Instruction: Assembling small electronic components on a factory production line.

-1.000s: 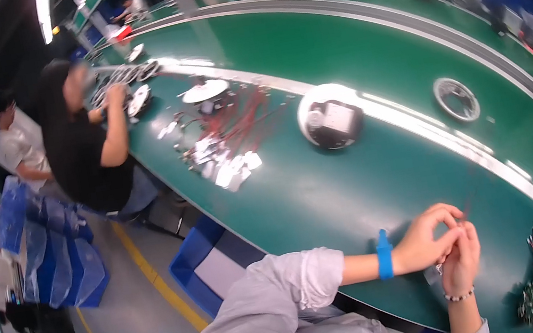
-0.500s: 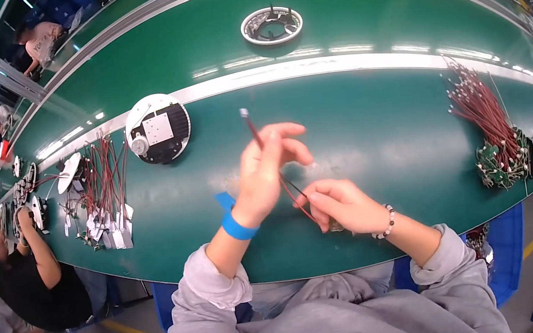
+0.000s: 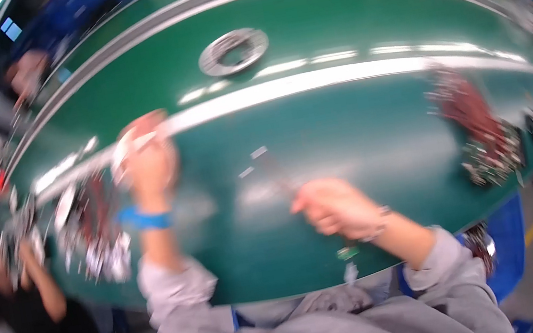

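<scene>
My right hand (image 3: 341,209) is closed round a red-and-black wire lead (image 3: 275,166), low over the middle of the green table. Pale connector ends, smeared by motion, stick out beyond its fingers. Below the same hand hangs a small green circuit board (image 3: 347,252) with a white tag (image 3: 350,273). My left hand (image 3: 149,159), a blue band on its wrist, reaches to the round white-and-black unit (image 3: 119,167) at the left and covers most of it. Blur smears the left fingers, so I cannot tell whether they grip the unit.
A white ring-shaped part (image 3: 210,59) lies beyond the pale strip. Wire leads with white tags (image 3: 110,260) lie at the left. At the right rests a bundle of red leads with green boards (image 3: 491,160). A co-worker (image 3: 39,303) sits at the far left.
My left hand has left the wire lead and moved left to the round unit. My right hand keeps the lead, and the green board now shows below it. The whole view has shifted and blurred.
</scene>
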Available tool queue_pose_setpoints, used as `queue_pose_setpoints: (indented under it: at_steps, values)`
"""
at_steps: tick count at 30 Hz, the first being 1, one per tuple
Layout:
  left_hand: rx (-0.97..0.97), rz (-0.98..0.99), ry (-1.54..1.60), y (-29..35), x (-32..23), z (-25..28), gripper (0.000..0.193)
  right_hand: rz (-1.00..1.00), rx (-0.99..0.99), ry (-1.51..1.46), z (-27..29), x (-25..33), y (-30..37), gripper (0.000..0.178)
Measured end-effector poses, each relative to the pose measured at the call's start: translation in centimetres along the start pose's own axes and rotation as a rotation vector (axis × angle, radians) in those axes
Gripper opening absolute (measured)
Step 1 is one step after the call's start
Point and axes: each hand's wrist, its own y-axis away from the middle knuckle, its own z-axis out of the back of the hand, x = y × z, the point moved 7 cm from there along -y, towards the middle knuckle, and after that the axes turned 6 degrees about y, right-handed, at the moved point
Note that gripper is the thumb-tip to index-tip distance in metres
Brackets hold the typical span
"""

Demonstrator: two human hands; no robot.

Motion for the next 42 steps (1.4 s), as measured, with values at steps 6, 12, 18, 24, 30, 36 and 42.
queue_pose_setpoints:
  at_steps: [6,12,18,24,30,36,42]
  values:
    - [0.072,0.798,0.81,8.8,32.7,-4.0,0.03,0.17,0.085,0.177,-0.9,-0.8,-2.1,0.023]
    - [0.221,1.03,1.058,6.4,14.1,-4.9,0.038,0.213,0.101,0.171,-0.6,-0.3,-2.5,0.025]
    - [0.41,0.959,1.107,8.5,0.0,-4.1,0.032,0.582,-0.378,0.71,1.9,3.0,-1.7,0.022]
    - [0.693,0.794,1.214,11.7,-7.7,-4.2,0.035,0.803,-0.737,0.885,4.1,5.3,0.4,0.035]
    - [0.393,0.153,0.708,8.5,-3.6,-3.5,0.025,0.654,-0.697,0.632,7.0,4.2,-1.9,0.048]
    - [0.336,0.066,0.805,6.2,-7.3,-4.7,0.034,0.624,-0.653,0.657,6.8,4.2,-2.3,0.039]
    - [0.467,0.393,1.232,8.2,-6.5,-7.8,0.03,0.512,-0.62,0.613,6.8,5.1,-1.3,0.023]
